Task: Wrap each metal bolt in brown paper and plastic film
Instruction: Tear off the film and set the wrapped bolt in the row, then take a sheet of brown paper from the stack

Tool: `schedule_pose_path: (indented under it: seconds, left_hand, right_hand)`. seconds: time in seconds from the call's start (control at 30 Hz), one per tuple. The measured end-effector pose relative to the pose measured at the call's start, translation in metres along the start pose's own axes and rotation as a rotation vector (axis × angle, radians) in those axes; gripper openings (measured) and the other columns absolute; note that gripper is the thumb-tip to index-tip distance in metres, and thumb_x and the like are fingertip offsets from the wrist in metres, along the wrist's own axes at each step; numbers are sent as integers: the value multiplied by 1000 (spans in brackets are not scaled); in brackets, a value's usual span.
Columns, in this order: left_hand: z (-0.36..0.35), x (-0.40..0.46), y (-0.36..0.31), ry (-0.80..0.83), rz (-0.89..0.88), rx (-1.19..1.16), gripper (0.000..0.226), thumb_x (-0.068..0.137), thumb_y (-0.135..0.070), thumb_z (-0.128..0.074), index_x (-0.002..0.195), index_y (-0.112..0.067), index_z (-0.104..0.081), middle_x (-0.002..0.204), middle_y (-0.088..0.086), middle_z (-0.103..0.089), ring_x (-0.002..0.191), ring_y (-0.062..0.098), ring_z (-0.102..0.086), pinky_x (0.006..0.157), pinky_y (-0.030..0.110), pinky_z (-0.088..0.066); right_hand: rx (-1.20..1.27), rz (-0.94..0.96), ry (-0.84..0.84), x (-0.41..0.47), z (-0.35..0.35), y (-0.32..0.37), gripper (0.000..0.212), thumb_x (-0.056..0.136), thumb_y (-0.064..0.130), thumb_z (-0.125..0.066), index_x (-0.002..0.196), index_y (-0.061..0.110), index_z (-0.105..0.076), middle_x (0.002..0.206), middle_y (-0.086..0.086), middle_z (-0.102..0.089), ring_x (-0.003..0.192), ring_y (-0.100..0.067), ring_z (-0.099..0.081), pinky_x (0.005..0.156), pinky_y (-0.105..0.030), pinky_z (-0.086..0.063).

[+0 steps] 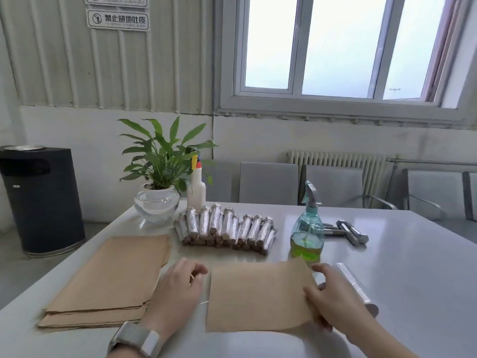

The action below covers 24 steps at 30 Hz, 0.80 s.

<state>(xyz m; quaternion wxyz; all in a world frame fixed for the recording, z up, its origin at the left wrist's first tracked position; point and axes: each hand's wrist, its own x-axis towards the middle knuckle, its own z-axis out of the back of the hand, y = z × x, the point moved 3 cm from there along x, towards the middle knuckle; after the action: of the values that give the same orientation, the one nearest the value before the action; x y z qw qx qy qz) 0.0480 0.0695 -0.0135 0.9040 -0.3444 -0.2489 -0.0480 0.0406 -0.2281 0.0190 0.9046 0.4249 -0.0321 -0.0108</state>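
Note:
A single brown paper sheet (258, 295) lies flat on the white table (413, 267) in front of me. My right hand (335, 301) holds its right edge, fingers curled over the paper. My left hand (178, 285) rests on the table just left of the sheet, fingers loosely curled, with nothing clearly in it. A roll of clear plastic film (355, 284) lies right of my right hand. A few bare metal bolts (348, 232) lie at the back right. A pile of wrapped bolts (224, 228) sits behind the sheet.
A stack of brown paper (111, 280) lies at the left. A green spray bottle (307, 236) stands behind the sheet, a white bottle (196, 189) and a potted plant (157, 164) at the back. A black bin (41, 200) stands on the floor; grey chairs (268, 184) line the far side.

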Motion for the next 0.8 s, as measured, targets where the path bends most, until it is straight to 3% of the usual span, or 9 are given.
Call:
schedule_pose_path:
  seconds: [0.07, 0.17, 0.27, 0.33, 0.4, 0.47, 0.57, 0.7, 0.8]
  left_hand:
    - [2, -1, -4, 1, -22, -26, 23, 87, -10, -63, 89, -33, -61, 89, -16, -60, 87, 2, -55, 82, 25, -43]
    - [2, -6, -10, 113, -90, -47, 17, 80, -33, -63, 95, -39, -61, 98, -24, -62, 100, -6, -54, 89, 23, -40]
    - [0, -9, -14, 260, -124, -25, 27, 77, -45, -64, 104, -45, -59, 107, -30, -59, 105, -2, -53, 91, 21, -40]
    - [-1, -10, -15, 320, -139, -9, 33, 79, -40, -71, 109, -47, -58, 111, -34, -58, 107, -4, -52, 93, 20, -40]
    - [-1, -10, -16, 358, -147, -1, 39, 78, -42, -73, 112, -49, -56, 115, -34, -57, 111, -9, -50, 99, 19, -38]
    - [-1, -10, -18, 372, -149, 16, 44, 71, -53, -69, 113, -52, -54, 117, -35, -56, 114, -12, -48, 102, 17, -34]
    - [-2, -9, -16, 401, -136, 55, 51, 63, -63, -66, 113, -56, -54, 118, -38, -55, 117, -10, -48, 105, 20, -35]
    - [-2, -7, -16, 407, -122, 81, 61, 59, -63, -73, 116, -61, -54, 120, -39, -56, 118, -8, -51, 107, 28, -38]
    - [0, -4, -19, 422, -82, 106, 71, 56, -64, -75, 120, -67, -43, 120, -37, -56, 119, -7, -51, 110, 27, -36]
  right_hand:
    - [-88, 25, 3, 0, 1, 2, 36, 95, 15, -50, 128, 25, -44, 72, -9, -70, 42, -13, -59, 44, -22, -45]
    - [-266, 65, 6, 1, 1, 2, 44, 94, 15, -45, 137, 23, -41, 88, -7, -70, 76, -19, -67, 68, -26, -51]
    - [-269, 90, 48, 1, 2, -2, 36, 93, 8, -40, 126, 17, -48, 70, 0, -57, 45, -5, -56, 59, -25, -50]
    - [-249, 85, 57, 1, 3, -6, 29, 93, 7, -38, 118, 13, -51, 75, -6, -59, 30, -7, -47, 46, -29, -49]
    - [-263, 93, 54, 5, 4, -11, 31, 94, 11, -39, 123, 17, -50, 83, -4, -59, 30, -8, -46, 38, -26, -44]
    - [-346, 97, 94, 7, 3, -11, 38, 95, 17, -43, 133, 22, -45, 88, 4, -55, 47, -5, -51, 39, -21, -39]
    - [-638, 148, 139, 6, 2, -3, 35, 93, 27, -47, 128, 25, -43, 102, 4, -59, 95, -14, -59, 61, -26, -34]
    - [-797, 183, -65, 34, 40, 6, 34, 88, 49, -52, 116, 29, -49, 100, 3, -57, 105, -24, -58, 68, -32, -35]
    - [-794, 54, -211, 98, 95, -5, 21, 89, 37, -54, 103, 23, -61, 100, -2, -62, 93, -26, -61, 67, -29, -40]
